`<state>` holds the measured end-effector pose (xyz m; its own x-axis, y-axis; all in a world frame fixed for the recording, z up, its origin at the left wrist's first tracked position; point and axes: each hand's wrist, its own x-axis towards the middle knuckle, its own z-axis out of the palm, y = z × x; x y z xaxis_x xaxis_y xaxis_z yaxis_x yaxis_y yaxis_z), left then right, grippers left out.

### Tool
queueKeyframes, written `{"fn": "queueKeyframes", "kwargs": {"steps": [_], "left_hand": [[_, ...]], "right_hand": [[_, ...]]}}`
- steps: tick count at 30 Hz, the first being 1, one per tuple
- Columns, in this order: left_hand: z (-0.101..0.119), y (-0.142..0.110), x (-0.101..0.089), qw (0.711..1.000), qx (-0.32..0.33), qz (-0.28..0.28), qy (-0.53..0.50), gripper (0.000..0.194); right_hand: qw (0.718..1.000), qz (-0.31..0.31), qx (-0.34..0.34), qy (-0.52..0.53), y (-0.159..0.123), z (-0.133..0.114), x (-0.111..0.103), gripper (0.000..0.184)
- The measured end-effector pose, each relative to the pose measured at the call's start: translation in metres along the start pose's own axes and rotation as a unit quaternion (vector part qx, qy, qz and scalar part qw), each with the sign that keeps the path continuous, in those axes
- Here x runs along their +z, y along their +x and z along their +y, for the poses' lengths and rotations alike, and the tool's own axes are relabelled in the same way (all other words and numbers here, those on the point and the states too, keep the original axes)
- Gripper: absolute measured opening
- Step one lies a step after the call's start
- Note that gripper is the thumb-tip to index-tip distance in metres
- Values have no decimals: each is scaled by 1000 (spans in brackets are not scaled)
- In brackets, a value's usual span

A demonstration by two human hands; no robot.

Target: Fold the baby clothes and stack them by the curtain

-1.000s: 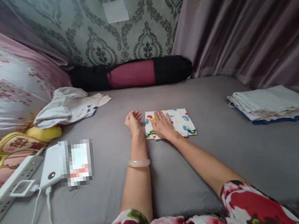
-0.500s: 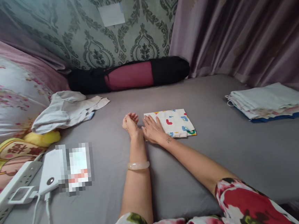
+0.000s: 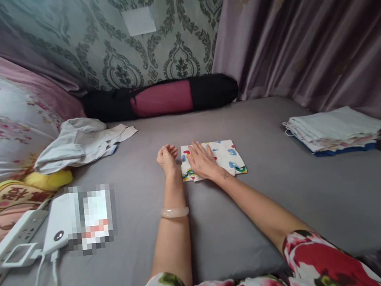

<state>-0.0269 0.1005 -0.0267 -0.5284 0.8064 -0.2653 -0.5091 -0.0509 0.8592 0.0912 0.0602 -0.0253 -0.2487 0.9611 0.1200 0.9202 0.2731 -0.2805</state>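
A folded white cloth garment [image 3: 223, 156] with blue, red and green printed figures lies on the grey sheet in front of me. My right hand [image 3: 203, 160] rests flat on its left part, palm down and fingers stretched, covering some of the print. Just left of the cloth, my left hand [image 3: 168, 158] lies on its side with the fingers curled in. I see nothing in it. A pale bangle [image 3: 174, 212] circles the left forearm.
A stack of folded clothes [image 3: 338, 130] lies at the right, and a crumpled light garment [image 3: 77, 144] at the left. A black and maroon roll bag [image 3: 161, 97] lies along the wall. At near left are a power strip [image 3: 19, 242], a white power bank [image 3: 60, 221] and cables.
My right hand slid left to the cloth's left edge, then back right onto its left part. My left hand stays curled beside the cloth. The view has shifted slightly.
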Motion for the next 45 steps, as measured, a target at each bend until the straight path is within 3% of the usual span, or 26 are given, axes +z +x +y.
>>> {"fn": "queueKeyframes", "kwargs": {"steps": [5, 12, 17, 23, 29, 35, 42, 45], "left_hand": [[-5, -6, 3, 998, 6, -44, 41, 16], [-6, -8, 3, 994, 12, -81, 70, 18], [-9, -12, 4, 987, 34, -111, 115, 19], [-20, -15, 5, 962, 91, -172, 193, 16], [-29, -11, 5, 938, 117, -185, 270, 14], [-26, -15, 6, 933, 132, -185, 278, 11], [-29, -25, 7, 903, 197, -231, 304, 10], [-35, -27, 7, 840, 259, -289, 379, 14]], "right_hand": [[999, -5, 22, -34, -4, 20, 0, 56], [999, -6, 32, -41, -4, 22, 9, 56], [999, -26, 40, -11, -5, 27, 1, 55], [996, 10, 78, -34, -13, 43, -11, 56], [995, 5, 83, -56, -16, 46, -9, 56], [994, 1, 88, -64, -16, 44, -4, 56], [995, -14, 89, -40, -16, 47, -10, 56], [994, -5, 97, -41, -20, 54, -15, 56]]}}
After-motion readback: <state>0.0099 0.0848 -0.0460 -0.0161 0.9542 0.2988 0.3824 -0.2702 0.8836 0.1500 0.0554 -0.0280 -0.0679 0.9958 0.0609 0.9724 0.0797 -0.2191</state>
